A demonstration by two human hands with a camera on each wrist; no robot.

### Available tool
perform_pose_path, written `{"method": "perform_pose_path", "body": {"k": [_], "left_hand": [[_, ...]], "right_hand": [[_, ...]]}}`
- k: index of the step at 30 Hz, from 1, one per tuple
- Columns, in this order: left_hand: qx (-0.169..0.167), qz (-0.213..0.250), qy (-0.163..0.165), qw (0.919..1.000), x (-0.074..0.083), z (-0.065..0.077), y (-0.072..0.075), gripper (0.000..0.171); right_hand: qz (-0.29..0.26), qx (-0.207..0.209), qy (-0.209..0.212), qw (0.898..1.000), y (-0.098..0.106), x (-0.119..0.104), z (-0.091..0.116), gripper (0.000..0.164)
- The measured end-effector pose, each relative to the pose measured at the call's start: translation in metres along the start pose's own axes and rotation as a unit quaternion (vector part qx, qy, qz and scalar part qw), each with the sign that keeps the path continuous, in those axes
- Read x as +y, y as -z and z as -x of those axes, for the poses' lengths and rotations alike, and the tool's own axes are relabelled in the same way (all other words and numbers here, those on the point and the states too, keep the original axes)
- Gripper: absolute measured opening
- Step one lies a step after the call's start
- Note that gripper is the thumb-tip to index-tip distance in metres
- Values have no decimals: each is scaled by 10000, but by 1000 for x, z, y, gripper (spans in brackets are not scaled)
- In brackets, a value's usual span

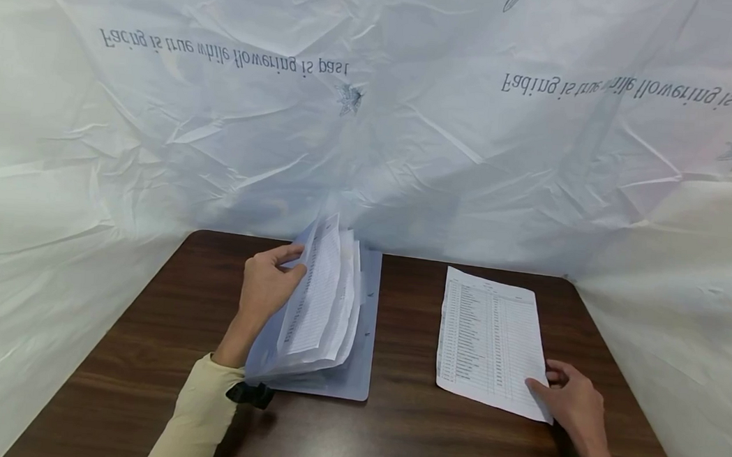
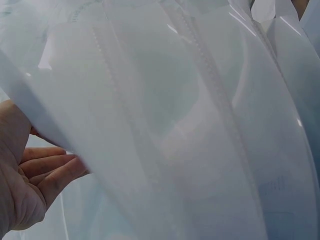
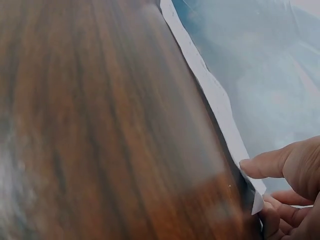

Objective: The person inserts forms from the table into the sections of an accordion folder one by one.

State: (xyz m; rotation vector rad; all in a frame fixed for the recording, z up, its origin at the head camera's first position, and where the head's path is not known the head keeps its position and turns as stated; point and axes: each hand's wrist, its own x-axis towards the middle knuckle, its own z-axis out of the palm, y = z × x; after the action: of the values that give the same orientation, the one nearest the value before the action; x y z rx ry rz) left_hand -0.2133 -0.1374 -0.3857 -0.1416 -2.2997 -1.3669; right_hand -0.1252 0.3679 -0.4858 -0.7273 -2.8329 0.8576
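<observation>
A blue-grey display folder [image 1: 364,354] lies spread on the left half of the table, its clear sleeves [image 1: 320,295] fanned upward with printed sheets inside. My left hand [image 1: 268,282] pinches the edge of a sleeve on the folder's left side. Seen close up in the left wrist view, the thumb and fingers of that hand [image 2: 37,182] meet at the edge of the translucent plastic [image 2: 165,100]. On the right, my right hand [image 1: 575,402] grips the lower right corner of a loose printed sheet [image 1: 491,341], thumb on top. The right wrist view shows the paper [image 3: 217,95] nearly edge-on.
The dark wooden table [image 1: 404,426] ends at a white plastic curtain [image 1: 408,154] with printed lettering, which hangs behind and along both sides. A dark strap [image 1: 249,393] circles the left wrist, beside the folder's lower left corner.
</observation>
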Motion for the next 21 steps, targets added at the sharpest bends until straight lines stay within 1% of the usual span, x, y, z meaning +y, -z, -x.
{"method": "perform_pose_path", "body": {"k": [5, 8, 15, 18, 21], "left_hand": [[7, -13, 21, 10000, 0, 0, 1, 34], [7, -23, 44, 10000, 0, 1, 1, 34], [57, -48, 19, 10000, 0, 0, 2, 33], [82, -56, -10, 9999, -1, -1, 3, 33], [77, -59, -33, 9999, -1, -1, 3, 33]], "right_hand": [[-33, -156, -133, 9998, 1, 1, -2, 67], [-31, -224, -166, 9996, 1, 2, -3, 64], [-221, -616, -415, 9970, 8, 3, -6, 62], [-204, -774, -362, 9961, 11, 2, -6, 62], [-226, -820, -341, 9958, 13, 1, -5, 59]]}}
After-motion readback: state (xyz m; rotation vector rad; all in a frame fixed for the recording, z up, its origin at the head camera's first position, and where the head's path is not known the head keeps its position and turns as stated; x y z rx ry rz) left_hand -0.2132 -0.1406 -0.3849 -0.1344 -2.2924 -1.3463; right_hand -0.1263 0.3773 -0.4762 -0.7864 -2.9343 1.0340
